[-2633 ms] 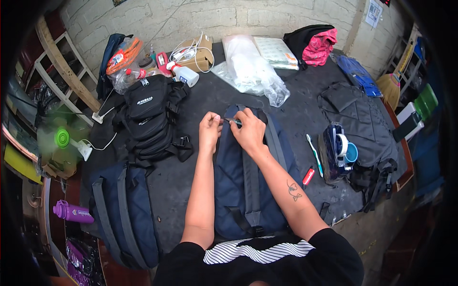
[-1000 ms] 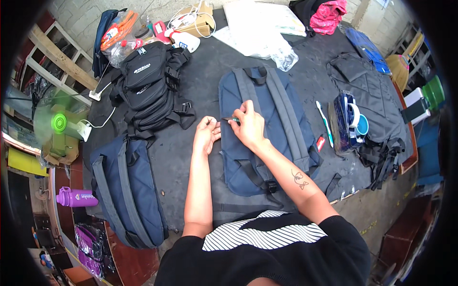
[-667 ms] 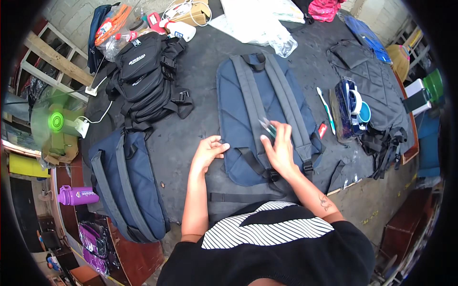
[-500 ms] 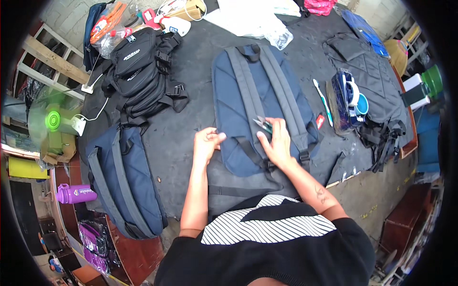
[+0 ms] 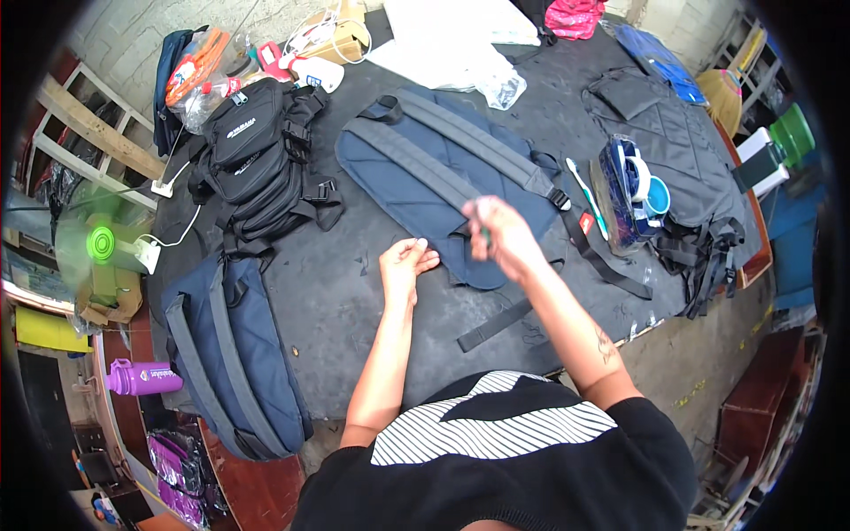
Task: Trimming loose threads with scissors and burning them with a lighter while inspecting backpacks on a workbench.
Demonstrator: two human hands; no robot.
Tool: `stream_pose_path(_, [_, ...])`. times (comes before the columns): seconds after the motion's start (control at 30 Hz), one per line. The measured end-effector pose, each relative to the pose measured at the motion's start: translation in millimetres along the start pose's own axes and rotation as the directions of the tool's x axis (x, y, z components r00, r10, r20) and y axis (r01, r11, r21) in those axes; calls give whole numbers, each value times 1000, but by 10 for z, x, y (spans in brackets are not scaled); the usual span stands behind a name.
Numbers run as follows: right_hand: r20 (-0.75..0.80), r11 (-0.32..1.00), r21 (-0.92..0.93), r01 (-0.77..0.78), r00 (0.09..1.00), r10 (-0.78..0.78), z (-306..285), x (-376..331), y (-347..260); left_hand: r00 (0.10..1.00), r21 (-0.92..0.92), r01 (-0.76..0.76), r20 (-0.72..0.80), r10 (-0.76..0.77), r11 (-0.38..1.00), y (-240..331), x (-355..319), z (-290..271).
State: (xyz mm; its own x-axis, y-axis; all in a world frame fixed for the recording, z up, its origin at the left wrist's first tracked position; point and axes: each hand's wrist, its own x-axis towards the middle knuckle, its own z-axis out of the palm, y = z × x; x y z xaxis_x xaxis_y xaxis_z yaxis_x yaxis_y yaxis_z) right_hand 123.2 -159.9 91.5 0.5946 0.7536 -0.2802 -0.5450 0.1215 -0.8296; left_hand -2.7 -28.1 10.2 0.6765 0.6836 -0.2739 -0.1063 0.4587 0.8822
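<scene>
The right hand (image 5: 498, 237), pinched shut on a small dark tool, should work steadily over the navy fabric backpack (image 5: 443, 181) while the open left hand (image 5: 405, 263) steadies it.

Pretty cluttered workshop here. A big table (image 5: 354, 292) with a dark, dusty top is taking up most of the view, running out ahead of the hands and off to both sides. Beyond its far edge a pale block wall (image 5: 124, 35) is showing, and a wooden frame (image 5: 84, 133) is leaning against it, far left of the hands. A small green fan (image 5: 102, 243) is sitting out left too, its white cord trailing onto the table. Below the fan, shelves (image 5: 133, 416) are holding a purple bottle (image 5: 142, 379). Off to the right, bare concrete floor (image 5: 708, 372) is showing in plain daylight, with more shelving (image 5: 753, 53) standing past it.
</scene>
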Motion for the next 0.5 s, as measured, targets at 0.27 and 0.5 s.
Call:
stream_pose_path(0.27, [224, 869, 140, -474, 871, 438, 62, -226, 314, 999, -166, 41, 33, -36, 985, 155, 2, 78])
stream_pose_path(0.5, [127, 870, -54, -490, 861, 493, 53, -41, 387, 1000, -74, -20, -14, 19, 997, 105, 62, 48])
